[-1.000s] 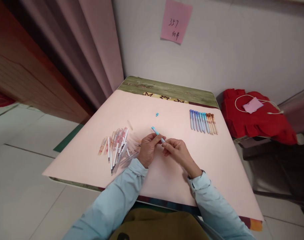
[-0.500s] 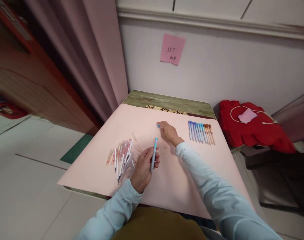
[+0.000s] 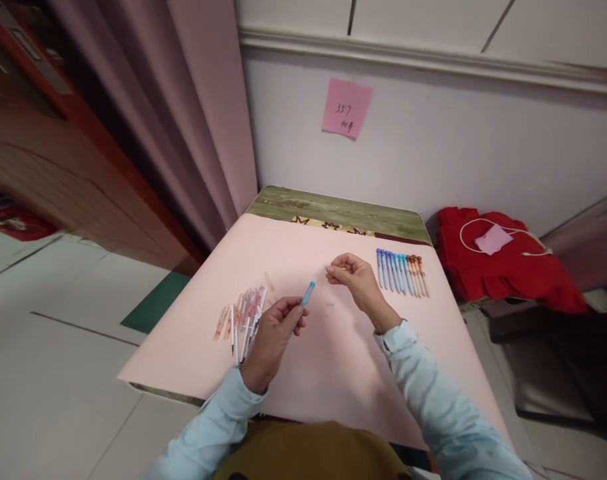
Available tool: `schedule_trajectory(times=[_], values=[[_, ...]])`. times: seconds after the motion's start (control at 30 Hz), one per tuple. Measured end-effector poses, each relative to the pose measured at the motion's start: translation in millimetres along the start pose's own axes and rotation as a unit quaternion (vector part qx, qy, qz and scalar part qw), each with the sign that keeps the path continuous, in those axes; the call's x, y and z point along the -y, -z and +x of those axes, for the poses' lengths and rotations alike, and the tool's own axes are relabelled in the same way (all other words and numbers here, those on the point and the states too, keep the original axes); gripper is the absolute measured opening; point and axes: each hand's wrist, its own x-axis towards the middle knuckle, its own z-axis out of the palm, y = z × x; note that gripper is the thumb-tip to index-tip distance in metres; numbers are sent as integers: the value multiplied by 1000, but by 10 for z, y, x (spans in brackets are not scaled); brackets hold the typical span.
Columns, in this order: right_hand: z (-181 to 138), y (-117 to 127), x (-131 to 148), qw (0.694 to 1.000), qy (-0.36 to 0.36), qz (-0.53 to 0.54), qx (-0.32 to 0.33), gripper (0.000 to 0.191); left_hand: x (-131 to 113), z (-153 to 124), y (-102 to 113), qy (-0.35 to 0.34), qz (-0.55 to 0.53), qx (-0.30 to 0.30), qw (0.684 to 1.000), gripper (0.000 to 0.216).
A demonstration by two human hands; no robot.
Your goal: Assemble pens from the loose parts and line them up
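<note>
Gripping the blue pen [image 3: 306,298] by its lower barrel, the left hand [image 3: 273,333] tilts its tip up toward the right hand [image 3: 356,280], which pinches a tiny cap [image 3: 327,269] just beyond that tip, above the table [image 3: 333,360].

My left hand [image 3: 272,335], my right hand [image 3: 356,279]: both bare, no gloves, no rings or watch visible. Long sleeves on both my arms, pale light-blue soft fabric, plain, no print. Left sleeve cuff [image 3: 233,393] gathered snug at wrist, slight creases. Right sleeve cuff [image 3: 396,337] same, folds running up forearm. Mustard-olive garment [image 3: 310,453] over my lap at near edge.
</note>
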Motion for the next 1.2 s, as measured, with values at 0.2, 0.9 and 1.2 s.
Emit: schedule_trajectory(times=[0.2,0.9,1.2], values=[[-370,1,303,991,-26,119,-55,34,-144,-1,-38,-66,136,8,988,26],[-636,-2,427,999,8,21,-40,29,-217,-173,-114,-141,168,-10,976,20],[-695,28,438,998,-2,61,-25,27,-195,-206,-218,-39,91,31,995,21]])
